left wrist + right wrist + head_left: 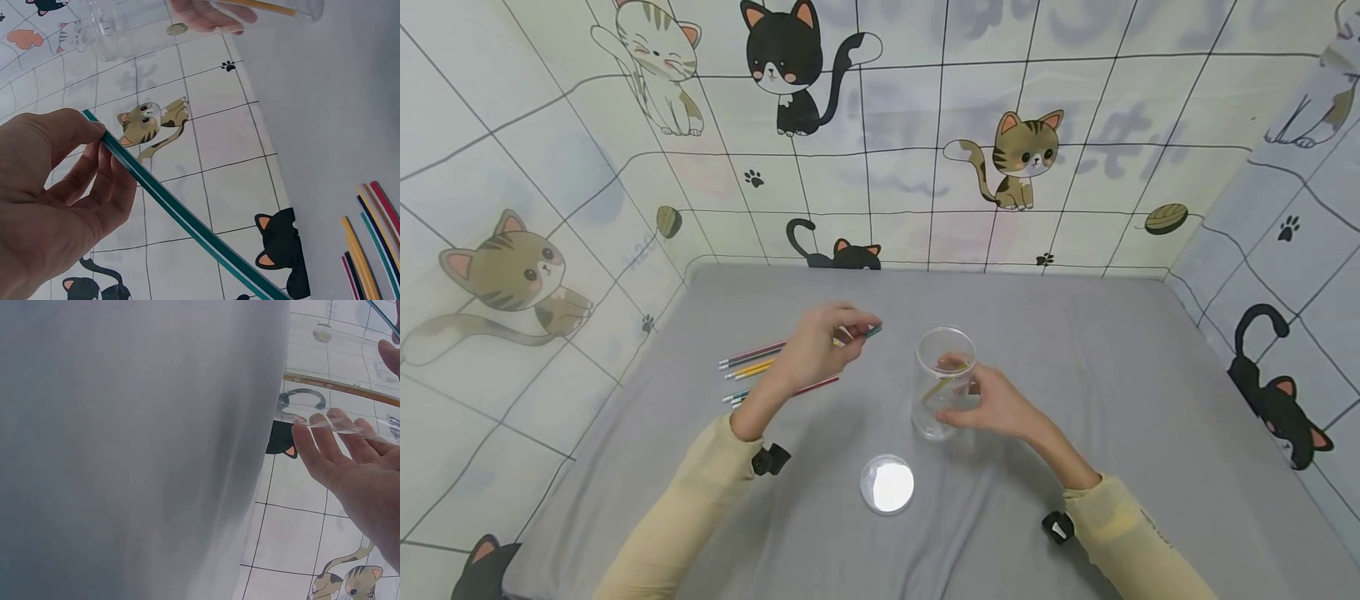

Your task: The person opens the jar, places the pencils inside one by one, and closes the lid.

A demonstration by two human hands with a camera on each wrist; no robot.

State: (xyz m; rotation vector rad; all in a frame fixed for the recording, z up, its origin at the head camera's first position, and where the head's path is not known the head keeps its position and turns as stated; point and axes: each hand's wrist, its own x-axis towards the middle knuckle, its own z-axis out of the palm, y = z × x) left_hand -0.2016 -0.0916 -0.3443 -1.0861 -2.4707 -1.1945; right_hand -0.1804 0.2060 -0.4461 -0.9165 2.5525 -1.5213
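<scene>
In the left wrist view, the thumb and fingers of my left hand (820, 346) pinch a teal pencil (181, 208) near one end. It is held up in the air, left of the jar in the head view. My right hand (1003, 404) grips a clear jar (931, 423) around its right side, and the jar's mouth faces up. Inside leans a yellow pencil (936, 388), also visible through the clear wall in the right wrist view. Several coloured pencils (751, 370) lie on the cloth, partly hidden behind my left hand and forearm.
A round lid (887, 485), bright in the middle, lies on the grey cloth (1045, 333) in front of the jar. Behind and at both sides stand walls covered in cat-print sheeting (902, 183).
</scene>
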